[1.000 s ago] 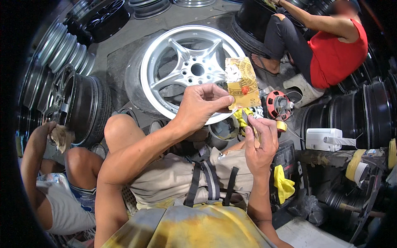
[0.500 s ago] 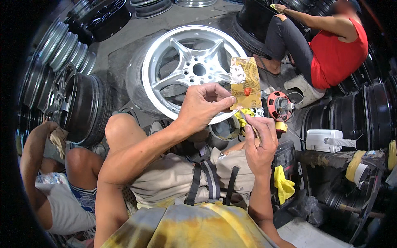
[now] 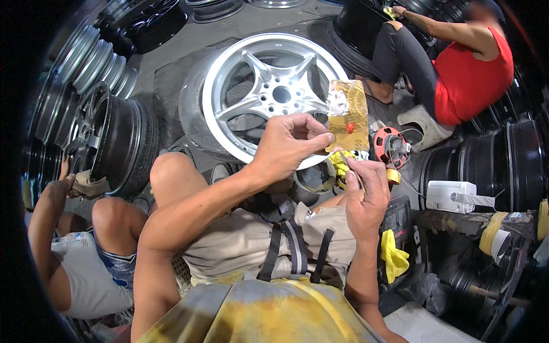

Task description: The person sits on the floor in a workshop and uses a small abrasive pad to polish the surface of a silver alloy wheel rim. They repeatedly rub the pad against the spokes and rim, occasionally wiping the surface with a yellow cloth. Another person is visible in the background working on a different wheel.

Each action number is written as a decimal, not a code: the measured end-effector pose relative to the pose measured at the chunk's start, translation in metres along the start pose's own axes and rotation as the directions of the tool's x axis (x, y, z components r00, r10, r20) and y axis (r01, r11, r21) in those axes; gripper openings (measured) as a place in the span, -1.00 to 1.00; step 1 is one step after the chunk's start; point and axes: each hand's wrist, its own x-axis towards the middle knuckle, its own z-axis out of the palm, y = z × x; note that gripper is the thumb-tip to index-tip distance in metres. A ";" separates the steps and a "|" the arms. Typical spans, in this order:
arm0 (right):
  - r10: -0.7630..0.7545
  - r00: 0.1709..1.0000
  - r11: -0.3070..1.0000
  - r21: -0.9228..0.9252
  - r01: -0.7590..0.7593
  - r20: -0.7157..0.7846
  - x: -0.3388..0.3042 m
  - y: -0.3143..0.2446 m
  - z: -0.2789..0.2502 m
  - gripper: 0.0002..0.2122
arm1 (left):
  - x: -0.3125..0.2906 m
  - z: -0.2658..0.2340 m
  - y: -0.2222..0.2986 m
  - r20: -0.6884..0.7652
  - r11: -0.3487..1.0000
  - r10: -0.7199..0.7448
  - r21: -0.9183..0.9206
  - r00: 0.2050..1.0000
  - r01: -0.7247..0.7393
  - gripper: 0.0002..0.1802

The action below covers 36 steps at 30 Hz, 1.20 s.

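My left hand (image 3: 294, 140) pinches the lower left edge of a yellow-brown piece of sandpaper (image 3: 359, 108), its printed back facing up. On that back lie a thick white paste smear (image 3: 338, 104) and a small red-orange dab (image 3: 350, 127). My right hand (image 3: 368, 194) is closed round a slim tool with a narrow grey tip (image 3: 343, 155), just below the sheet's lower edge; most of its handle is hidden in my fingers. Beyond my left hand, a silver five-spoke wheel rim (image 3: 258, 68) lies face up on a tyre (image 3: 191, 114).
A red reel (image 3: 391, 146) and a yellow tape roll (image 3: 393, 176) sit right of my hands. A yellow cloth (image 3: 394, 257) hangs by my right forearm. Black rims (image 3: 480, 157) and a white box-shaped device (image 3: 450, 195) stand at right. Co-workers sit at left and far right.
The whole view has shifted slightly, so most things appear a little further right. My right hand's tool tip stays close under the sheet. The left co-worker's hand and cloth have moved.
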 end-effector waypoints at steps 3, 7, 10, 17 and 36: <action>0.018 1.000 1.000 0.017 -0.019 0.011 -0.001 0.009 -0.003 -0.79 | -0.001 0.001 -0.002 0.002 1.000 0.002 0.000 1.000 -0.002 -0.85; 0.099 0.994 0.986 0.131 -0.105 0.047 -0.005 0.006 0.005 -0.80 | -0.001 0.000 -0.006 0.025 1.000 -0.004 0.017 1.000 0.004 -0.85; 0.123 0.988 0.984 0.120 -0.134 0.092 -0.006 0.005 0.003 -0.81 | -0.001 -0.001 -0.009 0.020 1.000 -0.014 0.027 1.000 0.014 -0.85; -0.020 0.999 1.000 -0.017 0.019 -0.035 -0.004 0.004 0.005 -0.75 | 0.002 -0.002 -0.010 -0.013 0.938 -0.256 -0.243 0.966 0.246 -0.81; 0.488 0.869 0.782 0.399 -0.478 0.085 -0.037 0.079 0.013 -0.81 | 0.018 -0.051 0.026 0.236 0.958 -0.231 0.222 0.944 0.180 -0.88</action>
